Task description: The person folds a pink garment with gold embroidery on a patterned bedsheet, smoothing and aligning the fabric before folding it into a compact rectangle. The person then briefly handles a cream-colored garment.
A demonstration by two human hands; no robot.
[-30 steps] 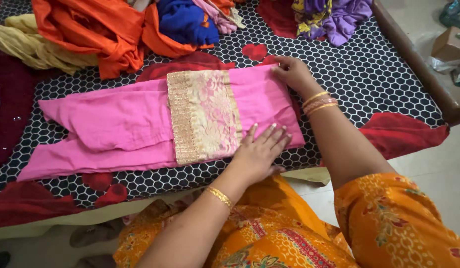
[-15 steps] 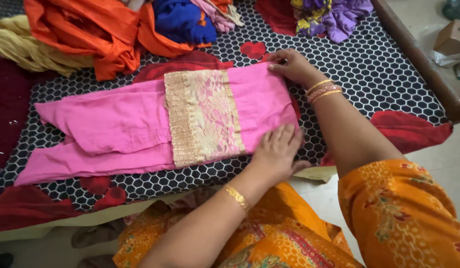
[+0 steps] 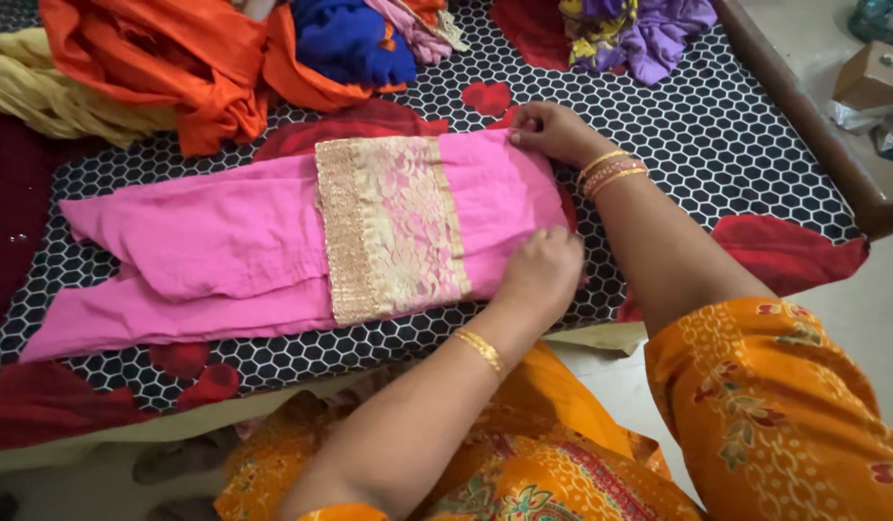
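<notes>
Bed (image 3: 745, 125) with honeycomb-print sheet fills the frame. No containers on it, only loose heaps along the top: orange cloth (image 3: 176, 58), blue cloth (image 3: 355, 39), purple cloth (image 3: 649, 29). Cardboard box (image 3: 871, 72) at upper right, contents not visible. Pink garment (image 3: 225, 241) lies flat at centre, gold lace band (image 3: 393, 227) across it. Looks light, soft and limp, likely to slump if lifted; best held at the folded right edge. Right hand (image 3: 553, 130) pinches its upper corner; left hand (image 3: 543, 270) grips its lower edge, fingers curled.
</notes>
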